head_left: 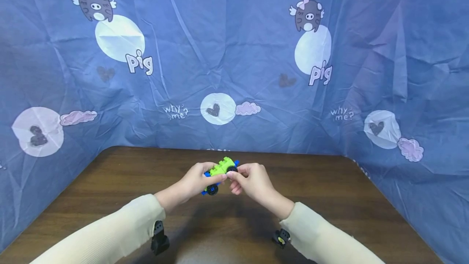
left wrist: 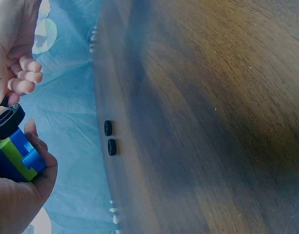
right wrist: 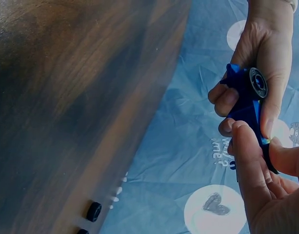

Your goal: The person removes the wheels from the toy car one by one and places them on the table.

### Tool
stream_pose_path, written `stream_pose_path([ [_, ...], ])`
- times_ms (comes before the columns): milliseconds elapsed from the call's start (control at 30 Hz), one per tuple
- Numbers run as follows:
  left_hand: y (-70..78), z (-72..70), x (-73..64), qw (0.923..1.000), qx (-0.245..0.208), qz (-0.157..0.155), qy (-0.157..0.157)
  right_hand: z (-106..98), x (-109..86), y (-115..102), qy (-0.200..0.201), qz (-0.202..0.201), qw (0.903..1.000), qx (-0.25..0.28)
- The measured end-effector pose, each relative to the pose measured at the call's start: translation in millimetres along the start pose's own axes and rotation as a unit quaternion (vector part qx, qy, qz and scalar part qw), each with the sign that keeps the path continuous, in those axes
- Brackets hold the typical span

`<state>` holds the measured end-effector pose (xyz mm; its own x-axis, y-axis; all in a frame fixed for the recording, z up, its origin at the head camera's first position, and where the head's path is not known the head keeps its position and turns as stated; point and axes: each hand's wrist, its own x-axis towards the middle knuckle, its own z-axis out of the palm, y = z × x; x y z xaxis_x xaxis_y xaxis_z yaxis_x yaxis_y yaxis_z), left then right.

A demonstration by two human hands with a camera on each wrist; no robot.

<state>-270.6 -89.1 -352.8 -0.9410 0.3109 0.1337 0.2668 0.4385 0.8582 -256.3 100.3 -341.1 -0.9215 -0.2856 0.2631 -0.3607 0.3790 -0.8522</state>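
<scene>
In the head view my left hand (head_left: pixel 194 180) holds a toy car (head_left: pixel 222 167) built of green and blue bricks, tilted above the table. A black wheel (head_left: pixel 212 190) sits on its near left end. At the car's right end, my right hand (head_left: pixel 258 182) pinches another black wheel (head_left: pixel 232 169) between thumb and fingers. In the right wrist view the car's blue underside (right wrist: pixel 248 114) shows, and the right fingers partly hide the pinched wheel. The left wrist view shows a black wheel (left wrist: pixel 9 121) on the car, above the curled left fingers.
Two loose black tires, one nearer (left wrist: pixel 112 147) and one beside it (left wrist: pixel 108 128), stand near the far edge of the brown wooden table (head_left: pixel 124 182). A blue printed cloth (head_left: pixel 227 60) hangs behind and around the table. A small camera (head_left: pixel 159 237) hangs from the left cuff.
</scene>
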Motion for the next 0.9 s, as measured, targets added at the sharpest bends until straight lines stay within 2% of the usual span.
stream_pose_path([
  [233,-0.4,-1.1,-0.9,0.9999,0.009,0.002,0.014,3.4,1.2,-0.3,0.007,-0.011,0.9999,-0.007],
  [400,-0.9,0.0,-1.1,0.9993,0.005,-0.03,0.022,6.9,0.4,3.3,0.026,-0.048,0.997,-0.056],
  [500,-2.2,0.9,-1.8,0.9988,-0.007,-0.041,0.027,7.5,0.3,4.6,0.021,-0.056,0.9956,-0.071],
  [667,-3.3,0.5,-1.5,0.9985,-0.028,-0.043,0.02,4.3,1.2,4.2,0.016,-0.028,0.9989,-0.034],
  [800,-0.6,-0.2,1.6,0.9977,-0.035,-0.057,0.015,2.2,1.6,4.2,0.064,-0.017,0.9978,0.002],
  [900,1.1,-0.8,2.9,0.998,-0.035,-0.05,0.014,2.6,2.5,4.6,0.099,-0.015,0.9946,0.025],
])
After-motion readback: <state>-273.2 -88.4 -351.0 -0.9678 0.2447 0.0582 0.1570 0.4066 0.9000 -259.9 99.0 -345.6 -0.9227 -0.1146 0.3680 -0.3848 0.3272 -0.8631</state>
